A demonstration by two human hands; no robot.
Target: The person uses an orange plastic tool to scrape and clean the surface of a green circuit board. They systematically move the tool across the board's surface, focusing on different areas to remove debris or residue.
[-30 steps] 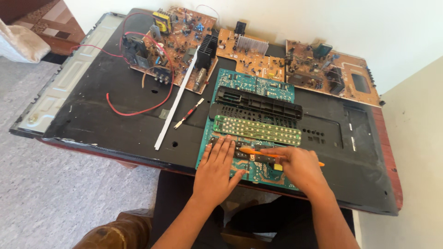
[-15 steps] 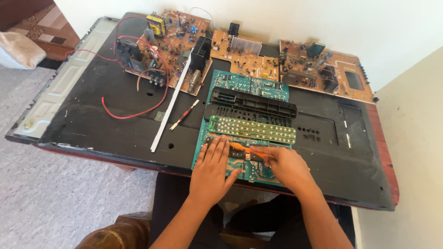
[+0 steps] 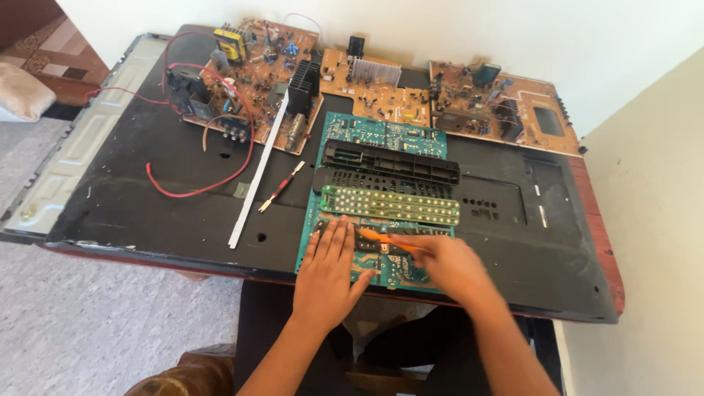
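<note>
My left hand (image 3: 328, 273) lies flat, fingers spread, on the near left part of a green circuit board (image 3: 381, 136). My right hand (image 3: 447, 265) holds an orange-handled tool (image 3: 381, 239) that points left across the board's near edge, just right of my left fingertips. On the board lie a pale green strip with rows of small dots (image 3: 390, 205) and, beyond it, two black plastic remote-control shells (image 3: 390, 163). All of this rests on a large black panel (image 3: 147, 198).
Three brown circuit boards line the back: left (image 3: 253, 70), middle (image 3: 370, 84), right (image 3: 499, 106). A red wire (image 3: 192, 192) loops on the panel's left. A white strip (image 3: 255, 176) and a small red-and-white probe (image 3: 281, 186) lie beside the green board. White wall behind.
The view has shifted slightly. My right hand has drawn back toward the right with the orange tool; my left hand stays flat on the board.
</note>
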